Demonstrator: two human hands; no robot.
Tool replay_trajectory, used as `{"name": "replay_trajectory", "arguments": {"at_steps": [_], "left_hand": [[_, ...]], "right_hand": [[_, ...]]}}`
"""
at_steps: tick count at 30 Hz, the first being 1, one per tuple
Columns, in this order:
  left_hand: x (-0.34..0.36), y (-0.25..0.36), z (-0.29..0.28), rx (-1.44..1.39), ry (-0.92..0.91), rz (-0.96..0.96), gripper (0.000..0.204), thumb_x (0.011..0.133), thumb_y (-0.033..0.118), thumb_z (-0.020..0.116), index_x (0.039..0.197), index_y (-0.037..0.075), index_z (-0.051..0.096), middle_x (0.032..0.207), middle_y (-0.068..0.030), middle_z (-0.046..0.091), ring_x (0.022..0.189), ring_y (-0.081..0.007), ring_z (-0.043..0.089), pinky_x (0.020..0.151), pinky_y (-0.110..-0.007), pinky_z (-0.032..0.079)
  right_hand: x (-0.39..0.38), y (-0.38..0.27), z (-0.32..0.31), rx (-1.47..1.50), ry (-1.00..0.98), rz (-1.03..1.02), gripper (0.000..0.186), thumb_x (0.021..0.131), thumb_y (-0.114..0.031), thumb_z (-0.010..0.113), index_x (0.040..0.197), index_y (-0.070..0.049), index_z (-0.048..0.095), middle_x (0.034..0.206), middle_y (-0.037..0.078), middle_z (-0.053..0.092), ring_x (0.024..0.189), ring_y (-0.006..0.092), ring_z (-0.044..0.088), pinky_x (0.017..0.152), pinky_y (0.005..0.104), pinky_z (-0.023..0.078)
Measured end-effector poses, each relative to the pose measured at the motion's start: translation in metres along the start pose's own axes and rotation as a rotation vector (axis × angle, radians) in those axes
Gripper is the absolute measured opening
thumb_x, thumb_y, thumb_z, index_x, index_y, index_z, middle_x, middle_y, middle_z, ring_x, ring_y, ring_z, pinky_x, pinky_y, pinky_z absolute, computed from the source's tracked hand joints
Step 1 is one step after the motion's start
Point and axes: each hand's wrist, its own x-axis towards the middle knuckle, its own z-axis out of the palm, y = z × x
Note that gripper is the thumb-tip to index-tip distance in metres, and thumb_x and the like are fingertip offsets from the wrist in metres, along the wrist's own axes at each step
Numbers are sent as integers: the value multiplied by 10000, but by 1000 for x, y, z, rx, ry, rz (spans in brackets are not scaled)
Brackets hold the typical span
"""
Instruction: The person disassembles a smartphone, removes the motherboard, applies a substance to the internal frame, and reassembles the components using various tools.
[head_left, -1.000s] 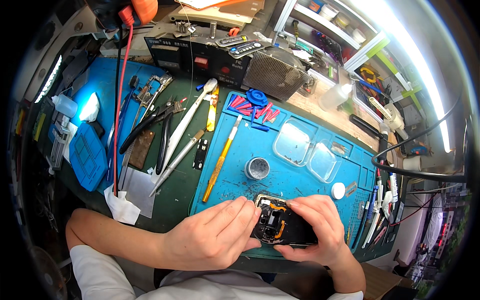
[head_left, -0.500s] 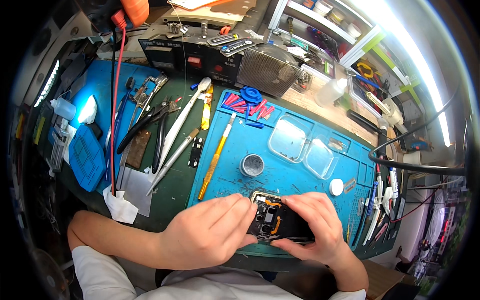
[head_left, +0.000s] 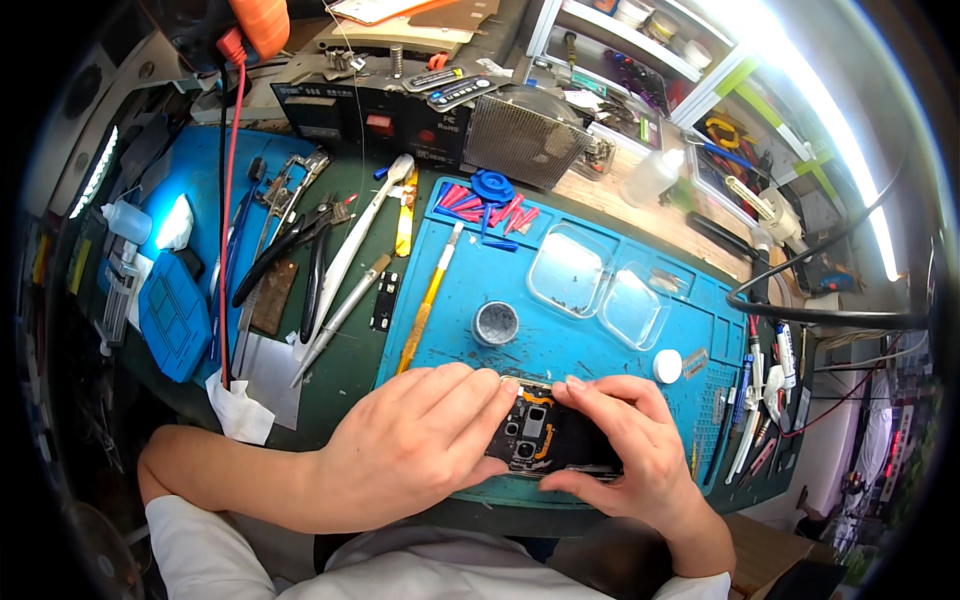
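Note:
An opened smartphone (head_left: 565, 448) lies sideways between my hands at the front of the blue work mat (head_left: 440, 345). Its back cover is off; camera lenses (head_left: 525, 450) and an orange flex cable (head_left: 545, 440) show inside. My left hand (head_left: 415, 440) is closed at the phone's left end, its bent fingers hiding that edge. Around the right part, my right hand (head_left: 640, 445) grips with fingertips on the far edge and thumb on the near edge. Just beyond the phone stands a small round pot (head_left: 495, 323) of grey material.
A gold-handled tool (head_left: 428, 305), two clear plastic trays (head_left: 568, 270) and a white cap (head_left: 668, 366) lie on the mat. Pink and blue tips (head_left: 480, 205) sit behind. Pliers (head_left: 318, 265) and tweezers (head_left: 345, 315) rest at left. A black cable (head_left: 830, 317) arches at right.
The phone has tilted slightly, so its camera lenses face me more fully. My left hand has shifted slightly at its end; both hands keep their hold. The whole view has moved a little.

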Motion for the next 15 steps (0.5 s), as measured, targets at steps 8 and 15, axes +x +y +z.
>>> {"name": "replay_trajectory", "arguments": {"at_steps": [8,15], "left_hand": [[2,0,-1,17,-11,-17,713,707,279,893,1300,-38,657,1200,-118,618,1105,-293,631,916,-397,543],[3,-1,-1,24,-16,1,703,726,291,888,1305,-34,657,1195,-118,620,1094,-298,629,905,-398,544]], "right_hand": [[-14,1,5,-258,31,-60,736,768,-502,841,1249,37,703,1297,140,654,1094,330,643,929,435,534],[-16,-1,9,-322,36,-74,746,785,-499,821,1269,51,685,1313,154,636,1099,331,644,934,452,534]]}}
